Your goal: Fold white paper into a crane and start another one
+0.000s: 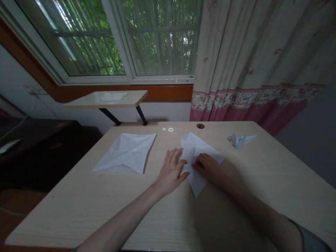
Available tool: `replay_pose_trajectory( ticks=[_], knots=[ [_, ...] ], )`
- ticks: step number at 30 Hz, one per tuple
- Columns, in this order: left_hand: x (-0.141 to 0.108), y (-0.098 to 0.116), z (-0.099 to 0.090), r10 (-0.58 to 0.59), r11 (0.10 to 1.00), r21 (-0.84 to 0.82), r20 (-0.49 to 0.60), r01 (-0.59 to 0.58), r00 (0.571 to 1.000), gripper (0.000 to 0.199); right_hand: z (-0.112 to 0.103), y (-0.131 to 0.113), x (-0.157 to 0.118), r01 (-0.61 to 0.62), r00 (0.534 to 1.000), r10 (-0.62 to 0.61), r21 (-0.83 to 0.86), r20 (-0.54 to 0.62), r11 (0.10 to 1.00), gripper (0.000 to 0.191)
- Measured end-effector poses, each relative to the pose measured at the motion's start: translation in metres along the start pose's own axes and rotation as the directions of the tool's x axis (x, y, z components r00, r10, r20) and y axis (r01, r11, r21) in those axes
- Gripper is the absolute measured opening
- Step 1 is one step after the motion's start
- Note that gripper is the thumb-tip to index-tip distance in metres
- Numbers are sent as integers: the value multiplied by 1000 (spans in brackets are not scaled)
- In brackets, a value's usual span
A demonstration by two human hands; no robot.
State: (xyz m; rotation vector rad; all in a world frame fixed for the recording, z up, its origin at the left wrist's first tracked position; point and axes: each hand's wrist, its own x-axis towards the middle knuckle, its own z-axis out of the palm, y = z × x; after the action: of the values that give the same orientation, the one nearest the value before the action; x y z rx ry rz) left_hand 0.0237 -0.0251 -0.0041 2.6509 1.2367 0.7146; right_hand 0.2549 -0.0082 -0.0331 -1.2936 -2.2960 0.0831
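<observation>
A partly folded white sheet of paper point(198, 145) lies on the desk, one corner pointing towards me. My left hand point(173, 169) rests along its left edge, fingers stretched out and thumb apart. On the paper's middle, my right hand point(208, 167) has its fingers curled in and thumb and fingertips together at a crease. Those fingers partly hide the paper between them. To the left lies another white sheet point(123, 154), spread out with crease lines across it. A small folded paper figure point(240, 140) with a pointed end sits at the right.
The light wooden desk point(157, 224) carries a raised shelf point(133, 99) at its back left, with white paper point(111, 96) on top. A round cable hole point(200, 126) is near the back edge. Behind are a window point(160, 42) and a flowered curtain point(236, 70).
</observation>
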Motion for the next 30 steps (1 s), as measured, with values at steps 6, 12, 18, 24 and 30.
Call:
replay_pose_trajectory(
  ticks=[6, 12, 18, 24, 30],
  knots=[
    [0, -1, 0, -5, 999, 36, -8, 5, 1000, 22, -3, -3, 1, -27, 1000, 27, 48, 6, 998, 11],
    [1, 0, -2, 28, 999, 34, -55, -27, 998, 20, -8, -6, 1, -2, 1000, 3, 71, -13, 997, 9],
    [1, 1, -3, 121, 993, 17, -195, -120, 973, 24, -8, -6, 0, -7, 999, 10, 83, -37, 997, 12],
    [1, 1, -5, 185, 983, 40, -216, -181, 959, 28, -3, 1, -3, -37, 995, 37, -5, -95, 999, 14],
    [4, 3, -9, 217, 975, 73, -96, -210, 971, 36, -5, 5, -4, -42, 990, 29, -90, -140, 995, 19]
  ],
)
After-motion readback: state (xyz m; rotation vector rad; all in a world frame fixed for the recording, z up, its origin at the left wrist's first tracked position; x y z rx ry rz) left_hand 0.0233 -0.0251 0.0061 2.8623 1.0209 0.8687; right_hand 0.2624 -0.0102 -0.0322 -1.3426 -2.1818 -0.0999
